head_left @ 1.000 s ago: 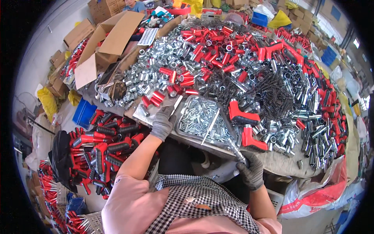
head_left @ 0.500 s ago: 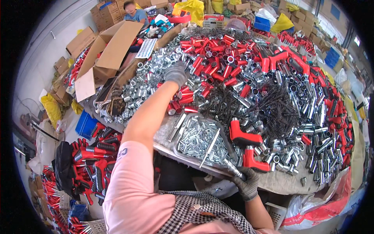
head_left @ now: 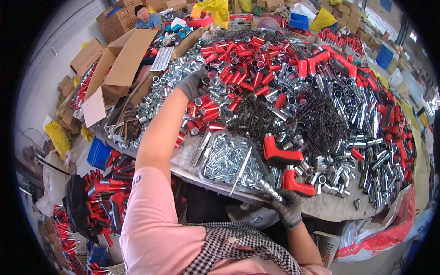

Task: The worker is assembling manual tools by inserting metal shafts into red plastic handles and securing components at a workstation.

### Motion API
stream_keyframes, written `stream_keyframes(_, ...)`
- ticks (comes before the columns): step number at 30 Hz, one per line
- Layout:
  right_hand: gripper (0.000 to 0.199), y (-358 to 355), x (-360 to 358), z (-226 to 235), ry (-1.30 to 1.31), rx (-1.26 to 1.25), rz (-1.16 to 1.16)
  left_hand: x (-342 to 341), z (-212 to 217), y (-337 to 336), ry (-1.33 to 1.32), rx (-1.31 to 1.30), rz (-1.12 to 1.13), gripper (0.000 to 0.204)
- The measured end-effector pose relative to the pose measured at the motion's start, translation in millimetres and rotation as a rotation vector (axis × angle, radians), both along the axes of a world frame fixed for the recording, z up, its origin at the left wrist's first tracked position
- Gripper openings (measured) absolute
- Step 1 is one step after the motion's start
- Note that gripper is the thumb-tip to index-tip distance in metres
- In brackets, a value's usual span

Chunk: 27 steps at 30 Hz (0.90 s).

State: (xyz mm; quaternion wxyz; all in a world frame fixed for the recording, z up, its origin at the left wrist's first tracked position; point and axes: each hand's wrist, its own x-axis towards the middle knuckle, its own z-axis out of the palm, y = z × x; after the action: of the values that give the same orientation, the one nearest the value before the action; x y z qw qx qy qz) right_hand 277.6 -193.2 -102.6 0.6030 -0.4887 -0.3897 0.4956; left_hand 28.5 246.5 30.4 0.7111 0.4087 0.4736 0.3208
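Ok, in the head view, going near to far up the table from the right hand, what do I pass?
Right hand gripping a metal rod → metal tray of small silver parts → red tubes → left hand on a tube → open cardboard box beyond.

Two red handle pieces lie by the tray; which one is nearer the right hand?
The lower red handle, at the table's front edge just above the right hand. The other lies farther up, beside the tray.
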Motion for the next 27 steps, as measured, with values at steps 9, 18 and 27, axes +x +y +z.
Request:
stream_keyframes(9, 0.034, -15.8, -19.1, 26.1, -0.145, 0.024, -0.077, -10.0, -16.9, -209.0, -0.604, 0.356, -0.100, 0.026)
stream_keyframes(18, 0.035, -48.1, -39.8, 60.7, -0.370, 0.024, -0.070, 0.3, -37.7, -296.3, -0.679, 0.054, -0.020, 0.031)
stream_keyframes(27, 0.024, -50.3, -42.0, 79.5, -0.370, 0.107, -0.003, -11.7, -41.7, -329.5, -0.559, 0.135, 0.100, 0.049)
